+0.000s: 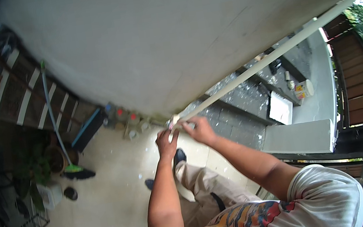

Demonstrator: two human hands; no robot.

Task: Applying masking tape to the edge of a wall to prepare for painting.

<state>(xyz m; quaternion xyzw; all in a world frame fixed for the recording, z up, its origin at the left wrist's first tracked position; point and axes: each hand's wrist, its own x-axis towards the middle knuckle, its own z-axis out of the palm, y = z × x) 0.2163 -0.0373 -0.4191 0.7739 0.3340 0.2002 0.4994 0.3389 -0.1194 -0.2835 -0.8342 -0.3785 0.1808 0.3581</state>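
My left hand [166, 142] is raised with its fingers closed round a small pale thing with a touch of pink [173, 121], too small to name. Close to its right, my right hand [200, 130] has its fingertips drawn together by the same spot, and what they pinch cannot be made out. Just past both hands is the lower end of a long cream pole or edge strip [251, 71], which slants away to the upper right along the wall [169, 34].
Paint-spattered grey steps [233, 112] at the right carry a white paint tray [280, 108] and a tub [304, 89]. Several bottles [121, 115] line the wall's foot. A broom [53, 115] and potted plants [32, 158] stand at the left. Pale tiles [112, 186] cover the floor.
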